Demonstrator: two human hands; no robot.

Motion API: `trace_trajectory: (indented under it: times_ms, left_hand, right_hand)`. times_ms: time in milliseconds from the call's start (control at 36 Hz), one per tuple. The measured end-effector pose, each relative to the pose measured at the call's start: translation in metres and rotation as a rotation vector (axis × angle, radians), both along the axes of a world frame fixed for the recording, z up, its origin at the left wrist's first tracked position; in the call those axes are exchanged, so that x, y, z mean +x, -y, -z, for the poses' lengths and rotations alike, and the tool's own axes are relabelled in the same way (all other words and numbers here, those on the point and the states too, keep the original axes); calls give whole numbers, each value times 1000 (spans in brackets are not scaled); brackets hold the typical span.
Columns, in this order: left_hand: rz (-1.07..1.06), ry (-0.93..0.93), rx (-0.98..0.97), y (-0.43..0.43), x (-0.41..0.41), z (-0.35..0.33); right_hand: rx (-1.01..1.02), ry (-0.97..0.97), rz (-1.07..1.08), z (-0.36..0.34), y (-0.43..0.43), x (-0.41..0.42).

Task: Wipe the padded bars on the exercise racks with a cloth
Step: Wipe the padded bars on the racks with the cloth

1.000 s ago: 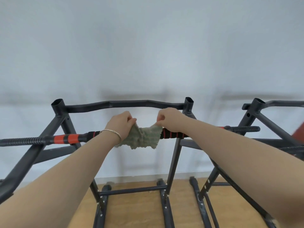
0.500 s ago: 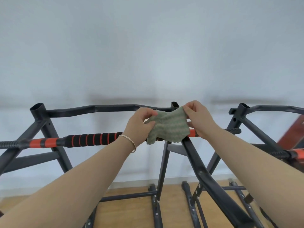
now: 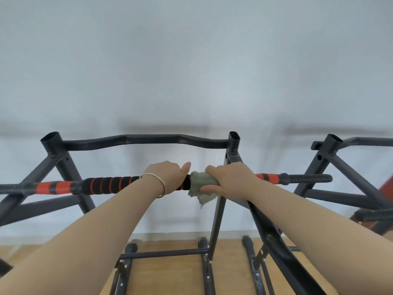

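A padded bar (image 3: 106,185) with black foam and orange stripes runs left to right across a dark metal exercise rack (image 3: 144,139). My left hand (image 3: 168,175) grips the bar just left of centre, a thin bracelet on its wrist. Right beside it, my right hand (image 3: 230,179) holds a green cloth (image 3: 201,188) wrapped over the bar, fingers curled round it. A corner of the cloth hangs below the bar. The bar's orange and ribbed black end (image 3: 297,178) sticks out to the right of my right hand.
A second dark rack (image 3: 331,150) stands at the right, with another ribbed bar end (image 3: 374,215) low at the right edge. A pale wall lies behind. Rack feet (image 3: 161,253) rest on a wooden floor below.
Both hands held the cloth spread above the bar. Now my left hand has let go of it and grips the bar, while my right hand has wrapped the cloth over the bar.
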State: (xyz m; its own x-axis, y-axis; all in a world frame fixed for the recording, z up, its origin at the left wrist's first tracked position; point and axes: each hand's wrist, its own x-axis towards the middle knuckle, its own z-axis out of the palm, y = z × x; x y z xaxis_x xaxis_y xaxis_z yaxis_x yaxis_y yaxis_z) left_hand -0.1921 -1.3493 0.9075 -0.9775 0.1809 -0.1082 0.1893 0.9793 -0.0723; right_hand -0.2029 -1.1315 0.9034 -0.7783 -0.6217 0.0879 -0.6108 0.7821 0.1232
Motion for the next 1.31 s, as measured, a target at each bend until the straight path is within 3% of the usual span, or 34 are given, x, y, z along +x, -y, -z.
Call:
trace_trajectory:
  times_ms: [111, 222, 389, 528, 639, 694, 861, 1028, 1083, 1139, 1222, 1306]
  left_hand:
    - [33, -158, -132, 2, 4, 11]
    - [-7, -266, -44, -1, 12, 20]
    - [95, -439, -92, 3, 27, 32]
    - [154, -328, -175, 35, 14, 5]
    - [42, 34, -166, 79, 14, -2]
    - [22, 90, -153, 82, 15, 1]
    - [102, -111, -280, 80, 17, 13]
    - [54, -470, -195, 81, 34, 42]
    - [34, -598, -87, 83, 35, 51]
    - [16, -608, -115, 81, 36, 51]
    - [94, -384, -245, 91, 27, 36]
    - [52, -38, -29, 98, 13, 6]
  right_hand:
    - [-14, 91, 30, -3, 3, -7]
    - [-16, 244, 67, -6, 5, -13]
    - [-31, 580, 208, -28, 22, -19]
    - [-155, 541, 232, -16, 16, -27]
    - [-54, 277, 46, -10, 15, -15]
    - [-55, 150, -31, -5, 12, -9]
    - [-32, 205, -75, -5, 16, -11]
    - [-93, 687, 269, -19, 34, -25]
    - [-90, 760, 337, -20, 40, -29]
    - [-113, 747, 330, -20, 46, -29]
    - [-205, 670, 284, -17, 51, -22]
    - [-127, 450, 190, -15, 53, -9]
